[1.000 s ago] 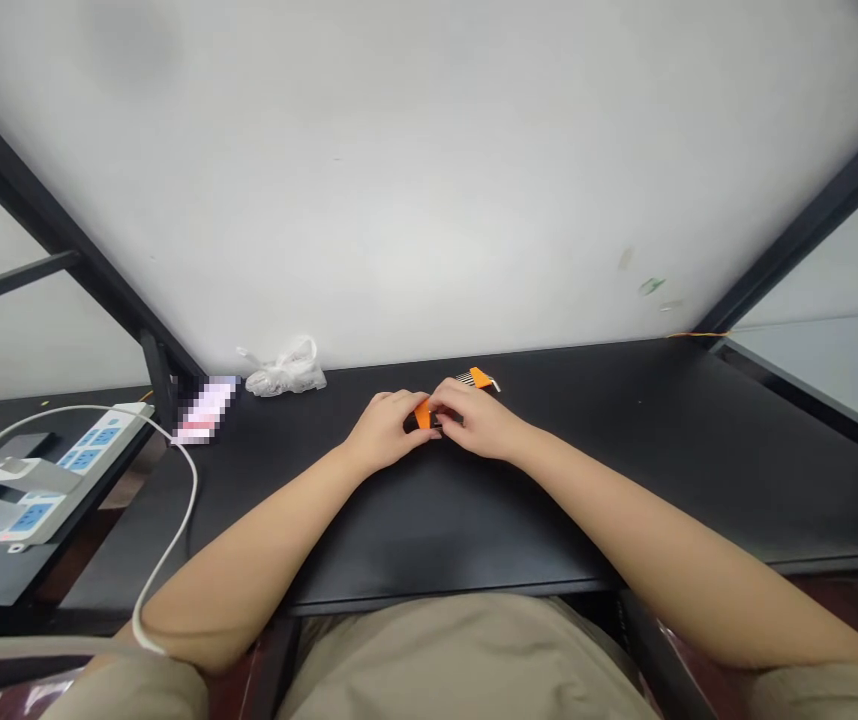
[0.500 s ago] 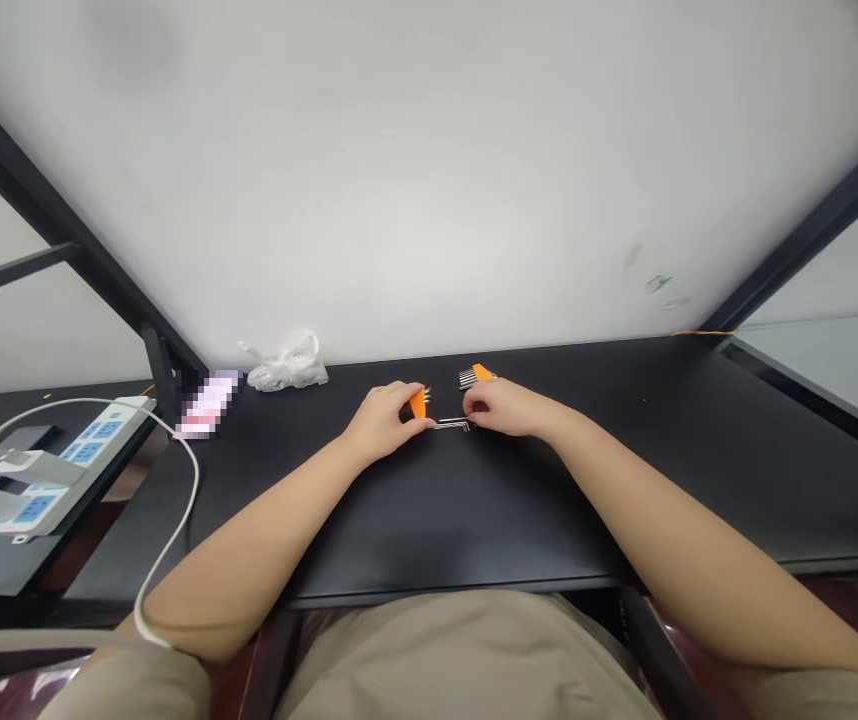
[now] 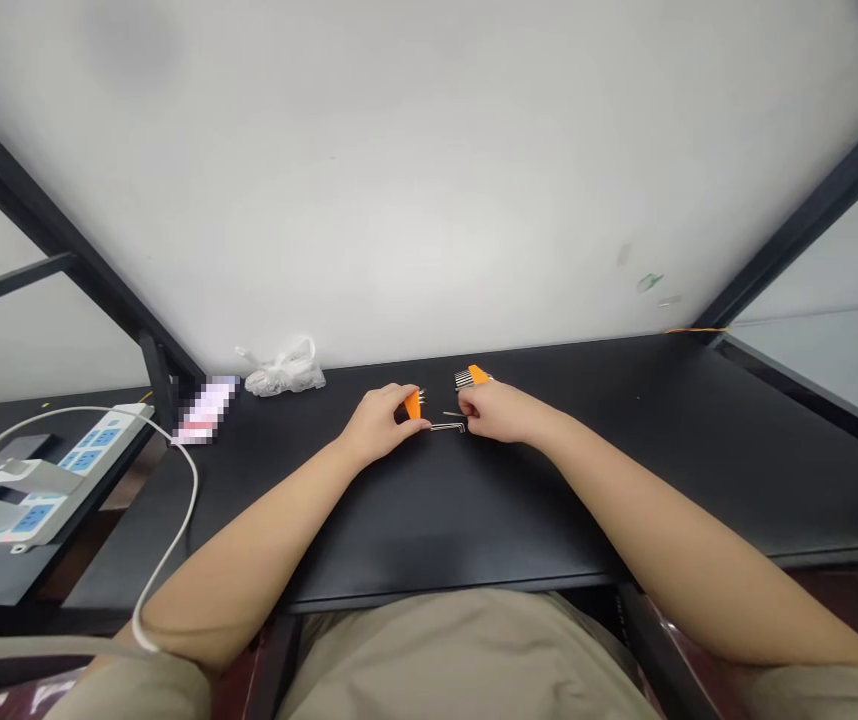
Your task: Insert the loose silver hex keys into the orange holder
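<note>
My left hand is closed, with thumb and fingers around an orange hex key holder. Short metal ends stick out from the right side of that holder. Just right of my left thumb, thin L-shaped hex keys lie close together on the black table. My right hand has its fingers pinched on one hex key, whose long arm points left toward the holder; its other end is hidden by the fingers. Behind my right hand lies a second orange holder with a row of metal keys.
The black table meets a white wall at the back. A bundled white cable in plastic and a pixelated flat item sit at the back left. A power strip with plugs is further left; a white cord crosses my left forearm.
The hex key at my right fingertips has come away from the ones beside it and now slants. My left hand keeps its grip on the holder. The whole view has shifted slightly.
</note>
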`<state>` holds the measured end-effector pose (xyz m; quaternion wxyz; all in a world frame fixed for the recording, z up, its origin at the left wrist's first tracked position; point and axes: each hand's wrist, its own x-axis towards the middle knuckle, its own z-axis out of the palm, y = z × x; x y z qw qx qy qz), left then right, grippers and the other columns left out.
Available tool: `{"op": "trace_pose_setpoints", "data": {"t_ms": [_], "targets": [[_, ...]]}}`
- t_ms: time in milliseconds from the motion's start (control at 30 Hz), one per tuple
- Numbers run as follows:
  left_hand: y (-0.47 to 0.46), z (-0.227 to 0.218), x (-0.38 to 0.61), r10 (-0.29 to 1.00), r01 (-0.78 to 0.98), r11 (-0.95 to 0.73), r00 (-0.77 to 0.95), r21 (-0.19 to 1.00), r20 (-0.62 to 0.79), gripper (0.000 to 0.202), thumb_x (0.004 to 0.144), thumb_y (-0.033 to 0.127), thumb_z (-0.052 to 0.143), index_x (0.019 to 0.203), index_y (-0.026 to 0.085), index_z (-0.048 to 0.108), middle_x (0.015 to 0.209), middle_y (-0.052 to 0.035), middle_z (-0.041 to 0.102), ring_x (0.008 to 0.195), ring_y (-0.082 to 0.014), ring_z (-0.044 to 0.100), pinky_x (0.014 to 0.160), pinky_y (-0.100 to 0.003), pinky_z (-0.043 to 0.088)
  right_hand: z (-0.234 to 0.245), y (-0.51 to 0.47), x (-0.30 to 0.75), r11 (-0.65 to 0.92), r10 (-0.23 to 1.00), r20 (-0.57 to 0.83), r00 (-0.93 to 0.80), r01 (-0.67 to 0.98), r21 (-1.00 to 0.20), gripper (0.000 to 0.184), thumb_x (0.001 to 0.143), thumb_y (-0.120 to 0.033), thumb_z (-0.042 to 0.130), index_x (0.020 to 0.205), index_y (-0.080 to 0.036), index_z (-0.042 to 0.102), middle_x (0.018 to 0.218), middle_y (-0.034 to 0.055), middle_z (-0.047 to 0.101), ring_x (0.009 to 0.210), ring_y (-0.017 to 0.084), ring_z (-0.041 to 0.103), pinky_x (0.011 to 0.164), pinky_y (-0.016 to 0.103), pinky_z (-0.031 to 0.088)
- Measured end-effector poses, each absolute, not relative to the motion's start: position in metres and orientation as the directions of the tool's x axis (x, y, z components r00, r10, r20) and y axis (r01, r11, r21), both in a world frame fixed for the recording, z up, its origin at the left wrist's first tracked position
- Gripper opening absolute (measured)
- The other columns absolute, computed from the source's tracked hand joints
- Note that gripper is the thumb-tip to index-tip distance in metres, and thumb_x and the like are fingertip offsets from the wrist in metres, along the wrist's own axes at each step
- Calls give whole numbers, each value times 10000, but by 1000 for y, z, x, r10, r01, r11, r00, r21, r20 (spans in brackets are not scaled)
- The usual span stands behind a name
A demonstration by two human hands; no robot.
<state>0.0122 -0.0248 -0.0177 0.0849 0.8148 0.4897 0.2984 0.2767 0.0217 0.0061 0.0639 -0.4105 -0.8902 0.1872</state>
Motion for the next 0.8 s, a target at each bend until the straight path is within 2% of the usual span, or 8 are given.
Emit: {"op": "trace_pose_setpoints", "data": {"t_ms": [133, 233, 567, 800], "targets": [[-26, -16, 12, 843, 739, -517, 352, 432, 406, 577, 818, 490, 784, 1311, 243, 614, 1147, -61, 700, 1011, -243, 671, 954, -401, 518, 15, 10, 269, 707, 674, 179, -717, 555, -438, 82, 821, -136, 556, 840, -216, 559, 843, 15, 624, 754, 154, 530, 672, 268, 389], [-27, -15, 13, 844, 739, -516, 355, 433, 402, 574, 821, 499, 779, 1310, 247, 615, 1153, -64, 702, 1018, -248, 672, 971, -411, 513, 15, 6, 266, 738, 653, 254, -714, 523, -426, 79, 864, -145, 529, 854, -208, 575, 856, 29, 614, 798, 162, 529, 728, 281, 401], [-27, -16, 14, 850, 750, -504, 342, 428, 401, 591, 814, 524, 776, 1312, 249, 612, 1146, -56, 701, 1022, -242, 669, 978, -409, 509, 15, 5, 267, 778, 608, 311, -730, 471, -416, 129, 937, -186, 499, 916, -208, 624, 926, 49, 630, 854, 171, 556, 771, 294, 422], [-29, -13, 16, 846, 763, -513, 369, 395, 385, 570, 822, 520, 771, 1299, 251, 614, 1132, -58, 703, 1033, -246, 668, 1023, -425, 471, 16, 4, 267, 802, 588, 295, -753, 496, -334, 180, 963, -186, 488, 980, -211, 665, 993, 79, 642, 901, 195, 578, 806, 323, 413]]}}
